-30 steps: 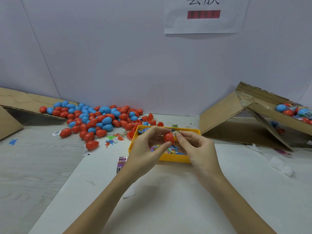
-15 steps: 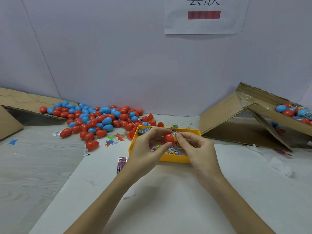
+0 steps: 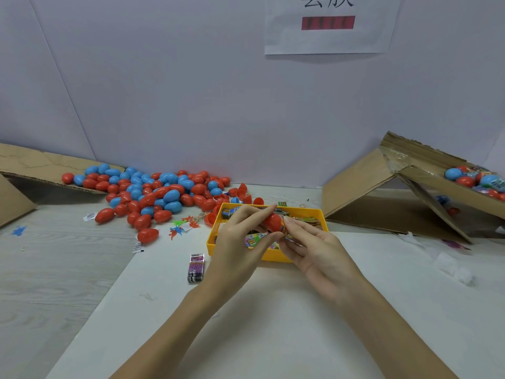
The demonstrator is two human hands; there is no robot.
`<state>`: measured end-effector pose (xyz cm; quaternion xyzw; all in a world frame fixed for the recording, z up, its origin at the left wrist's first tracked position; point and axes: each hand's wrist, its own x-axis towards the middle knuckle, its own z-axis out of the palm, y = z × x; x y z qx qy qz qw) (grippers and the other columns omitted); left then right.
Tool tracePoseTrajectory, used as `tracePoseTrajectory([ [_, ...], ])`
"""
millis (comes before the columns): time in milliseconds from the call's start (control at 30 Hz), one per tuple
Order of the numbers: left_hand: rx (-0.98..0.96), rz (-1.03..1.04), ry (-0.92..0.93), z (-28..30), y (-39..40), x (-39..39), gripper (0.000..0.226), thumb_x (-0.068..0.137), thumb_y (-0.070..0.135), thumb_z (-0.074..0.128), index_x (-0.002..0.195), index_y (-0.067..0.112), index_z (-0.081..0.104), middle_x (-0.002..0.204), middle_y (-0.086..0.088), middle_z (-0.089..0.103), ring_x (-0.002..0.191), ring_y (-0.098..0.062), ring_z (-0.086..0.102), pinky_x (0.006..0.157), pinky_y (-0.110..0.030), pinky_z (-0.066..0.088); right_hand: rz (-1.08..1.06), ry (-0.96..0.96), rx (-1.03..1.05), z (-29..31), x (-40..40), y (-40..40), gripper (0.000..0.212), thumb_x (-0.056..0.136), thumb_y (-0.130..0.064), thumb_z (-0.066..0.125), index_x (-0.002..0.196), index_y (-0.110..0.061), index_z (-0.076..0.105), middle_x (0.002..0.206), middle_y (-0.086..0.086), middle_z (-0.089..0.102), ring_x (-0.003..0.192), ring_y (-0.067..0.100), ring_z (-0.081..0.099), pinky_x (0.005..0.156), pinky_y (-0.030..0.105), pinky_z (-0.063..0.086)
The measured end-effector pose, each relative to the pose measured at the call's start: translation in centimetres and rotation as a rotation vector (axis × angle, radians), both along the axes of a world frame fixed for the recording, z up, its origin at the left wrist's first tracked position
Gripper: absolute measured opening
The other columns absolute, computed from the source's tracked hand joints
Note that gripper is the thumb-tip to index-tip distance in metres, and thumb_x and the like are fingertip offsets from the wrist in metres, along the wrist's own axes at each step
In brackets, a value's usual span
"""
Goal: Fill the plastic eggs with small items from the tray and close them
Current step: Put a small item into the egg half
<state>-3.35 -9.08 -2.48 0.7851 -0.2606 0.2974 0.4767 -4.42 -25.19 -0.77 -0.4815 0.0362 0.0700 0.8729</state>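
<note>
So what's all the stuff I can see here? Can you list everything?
Red and blue plastic eggs: many, piled at the back left.
Red plastic egg piece: one, held over the tray.
Yellow plastic tray: one, centre, holding small colourful packets.
Purple packet: one, on the white sheet left of the tray.
Small toy figures: several, green, orange and blue, beside the egg pile.
Brown cardboard box: one, tilted, right, with eggs in it.
Brown cardboard flap: one, far left.
White paper sign: one, on the wall.
Left hand: its fingers pinch the egg piece.
Right hand: its fingers pinch a packet at the egg.
</note>
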Motion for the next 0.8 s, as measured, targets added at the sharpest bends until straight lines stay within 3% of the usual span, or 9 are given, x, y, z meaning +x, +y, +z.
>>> tracePoseTrajectory([
  [233, 0.049, -0.050, -0.025, 0.0, 0.4, 0.3, 0.052, 0.091, 0.003, 0.072, 0.140, 0.015, 0.060, 0.107, 0.000, 0.057, 0.103, -0.007, 0.057, 0.087, -0.017, 0.051, 0.040, 0.052, 0.072, 0.2, -0.1, 0.1, 0.018, 0.093, -0.012, 0.071, 0.108, -0.003, 0.078, 0.107, 0.013, 0.077, 0.087, 0.019, 0.076, 0.075, 0.028, 0.063],
  [367, 0.054, -0.059, -0.038, -0.1, 0.6, 0.4, 0.050, 0.092, 0.000, 0.071, 0.139, 0.014, 0.062, 0.103, -0.002, 0.060, 0.100, -0.006, 0.056, 0.083, -0.023, 0.051, 0.080, 0.095, 0.125, 0.4, -0.2, 0.2, 0.026, 0.093, -0.013, 0.072, 0.117, -0.003, 0.074, 0.112, 0.016, 0.076, 0.094, 0.022, 0.074, 0.079, 0.030, 0.063],
  [567, -0.065, -0.079, 0.061, 0.1, 0.2, 0.1, 0.044, 0.094, 0.022, 0.072, 0.137, 0.021, 0.064, 0.119, 0.012, 0.064, 0.114, -0.014, 0.064, 0.093, -0.024, 0.055, 0.086, 0.118, 0.162, 0.9, -0.4, 0.3, 0.027, 0.092, -0.014, 0.073, 0.117, -0.005, 0.074, 0.117, 0.019, 0.075, 0.098, 0.022, 0.074, 0.088, 0.032, 0.062],
  [800, -0.121, -0.139, 0.137, 0.3, 0.1, -0.1, 0.038, 0.097, 0.017, 0.068, 0.134, 0.024, 0.067, 0.126, 0.012, 0.069, 0.122, -0.013, 0.062, 0.097, -0.018, 0.048, 0.123, 0.172, 0.251, 1.2, -0.7, 0.7, 0.025, 0.088, -0.014, 0.075, 0.112, -0.004, 0.075, 0.115, 0.022, 0.074, 0.094, 0.024, 0.077, 0.083, 0.033, 0.064],
])
